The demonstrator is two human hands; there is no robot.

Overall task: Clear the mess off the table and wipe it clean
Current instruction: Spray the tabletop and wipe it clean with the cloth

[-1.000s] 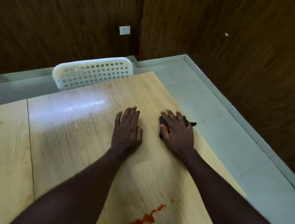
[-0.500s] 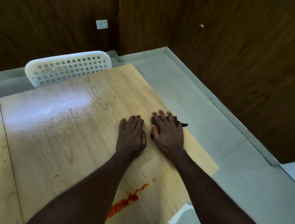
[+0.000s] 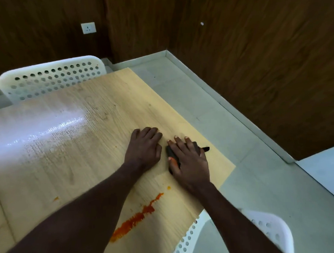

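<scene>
Your R hand (image 3: 189,161) pressing flat on dark cloth (image 3: 171,154), fingers straight, L hand (image 3: 145,149) flat on table (image 3: 67,149) just beside, orange smear (image 3: 135,219) nearer you

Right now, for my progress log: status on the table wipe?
Left hand flat on table. Right hand pressing dark cloth. Orange smear unwiped near front edge.

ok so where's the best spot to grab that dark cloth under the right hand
Probably from above: the cloth lies flat on the table under the right hand, so curling those fingers would bunch its middle. Otherwise pinch the tail poking out on the right, nearest the table's edge.
</scene>
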